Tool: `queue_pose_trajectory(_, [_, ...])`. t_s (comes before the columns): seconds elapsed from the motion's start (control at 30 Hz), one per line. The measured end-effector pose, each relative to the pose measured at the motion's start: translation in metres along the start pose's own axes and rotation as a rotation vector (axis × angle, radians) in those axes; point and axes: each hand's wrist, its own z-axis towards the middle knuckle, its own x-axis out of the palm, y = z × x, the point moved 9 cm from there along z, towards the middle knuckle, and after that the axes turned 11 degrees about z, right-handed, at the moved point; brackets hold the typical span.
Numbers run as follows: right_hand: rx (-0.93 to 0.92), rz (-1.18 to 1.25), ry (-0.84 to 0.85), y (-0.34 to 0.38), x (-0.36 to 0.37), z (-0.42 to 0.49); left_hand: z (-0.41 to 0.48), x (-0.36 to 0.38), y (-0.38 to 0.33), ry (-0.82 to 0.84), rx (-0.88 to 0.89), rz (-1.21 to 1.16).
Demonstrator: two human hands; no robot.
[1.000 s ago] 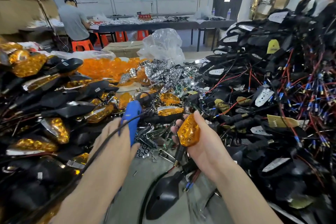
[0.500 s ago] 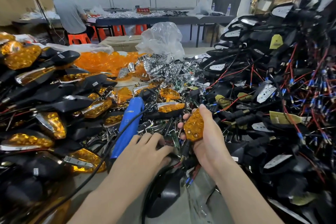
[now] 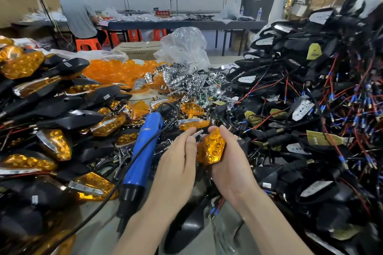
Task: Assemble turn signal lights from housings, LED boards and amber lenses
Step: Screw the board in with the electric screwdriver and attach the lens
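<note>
My right hand grips a turn signal light with an amber honeycomb lens, lens facing me. Its black stalk hangs down out of sight between my hands. My left hand pinches a small chrome trim piece just left of the lens top. A blue electric screwdriver lies on the table to the left of my left hand, its black cord trailing toward me.
Finished amber-and-black lights are stacked on the left. Loose amber lenses and chrome reflectors lie at the back centre. Black housings with red and blue wires are heaped on the right. A person sits at a far table.
My left hand let go of the blue screwdriver, which now lies on the table, picked up a chrome piece and rose to the lens. My right hand kept holding the light.
</note>
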Motion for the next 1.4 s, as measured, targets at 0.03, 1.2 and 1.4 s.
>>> queue_pose_trajectory(0.03, [0.002,0.001,-0.002,-0.001,0.0,0.0,-0.001,-0.001,-0.001,-0.018,0.017,-0.005])
queue_pose_trajectory(1.2, [-0.06,-0.122,0.027,-0.012,0.004,-0.001,-0.005,-0.01,-0.001,-0.147,0.039,-0.054])
queue_pose_trajectory(1.4, [-0.127,-0.134,-0.031,-0.001,0.0,-0.001,-0.011,-0.004,-0.005,-0.052,0.061,-0.081])
